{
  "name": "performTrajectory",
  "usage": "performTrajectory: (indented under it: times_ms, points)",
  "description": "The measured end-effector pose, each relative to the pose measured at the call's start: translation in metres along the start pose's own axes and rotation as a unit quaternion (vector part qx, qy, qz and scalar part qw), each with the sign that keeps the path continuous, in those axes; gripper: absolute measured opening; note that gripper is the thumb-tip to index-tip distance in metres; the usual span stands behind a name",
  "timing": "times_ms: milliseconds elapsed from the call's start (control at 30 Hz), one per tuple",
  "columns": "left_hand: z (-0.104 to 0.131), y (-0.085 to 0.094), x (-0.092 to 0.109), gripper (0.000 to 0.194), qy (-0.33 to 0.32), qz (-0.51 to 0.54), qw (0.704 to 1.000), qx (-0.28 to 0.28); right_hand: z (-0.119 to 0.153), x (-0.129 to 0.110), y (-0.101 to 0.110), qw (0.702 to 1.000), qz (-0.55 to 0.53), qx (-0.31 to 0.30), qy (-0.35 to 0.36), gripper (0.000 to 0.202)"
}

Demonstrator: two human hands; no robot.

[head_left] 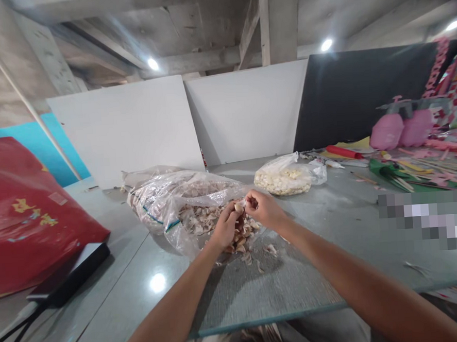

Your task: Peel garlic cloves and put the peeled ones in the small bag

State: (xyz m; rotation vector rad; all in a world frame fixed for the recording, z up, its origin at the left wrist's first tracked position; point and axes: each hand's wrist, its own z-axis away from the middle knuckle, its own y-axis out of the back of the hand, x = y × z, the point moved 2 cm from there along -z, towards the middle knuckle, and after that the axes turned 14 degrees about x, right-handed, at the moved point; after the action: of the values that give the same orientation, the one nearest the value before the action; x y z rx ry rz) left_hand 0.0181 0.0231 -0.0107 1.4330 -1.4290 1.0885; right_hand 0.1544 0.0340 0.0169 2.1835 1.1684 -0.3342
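Note:
Between the fingertips of my left hand (226,226) is a pale garlic clove (238,207). My right hand (262,208) is closed right beside it, its fingers pinching a thin whitish piece of garlic skin (244,203) at the clove. Beneath both hands lies a heap of unpeeled garlic cloves and loose skins (240,240), spilling from the mouth of a large clear plastic bag (168,193) that rests on its side. Behind my right hand sits a smaller clear bag of peeled garlic cloves (283,179).
On the grey table (290,286), a red bag (30,214) and a black box with cables (70,273) stand at left. Pink spray bottles (388,130), a red tube (343,152) and thin sticks lie at right. White boards (248,113) and a black board (343,97) line the back.

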Motion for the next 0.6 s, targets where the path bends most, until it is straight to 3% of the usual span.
performTrajectory:
  times_ms: [300, 467, 600]
  points:
    - [-0.002, -0.003, -0.006, 0.013, -0.027, -0.005, 0.999, -0.025, -0.001, 0.006, -0.003, 0.999, 0.042, 0.024, -0.005, 0.007]
    - [-0.004, 0.001, -0.012, 0.025, -0.038, -0.038, 0.999, -0.004, -0.005, 0.012, 0.003, 0.996, 0.055, 0.062, -0.031, 0.007]
    - [-0.007, 0.005, -0.012, 0.030, -0.086, -0.110, 0.990, 0.025, -0.002, 0.006, 0.006, 1.000, -0.008, -0.005, -0.023, 0.020]
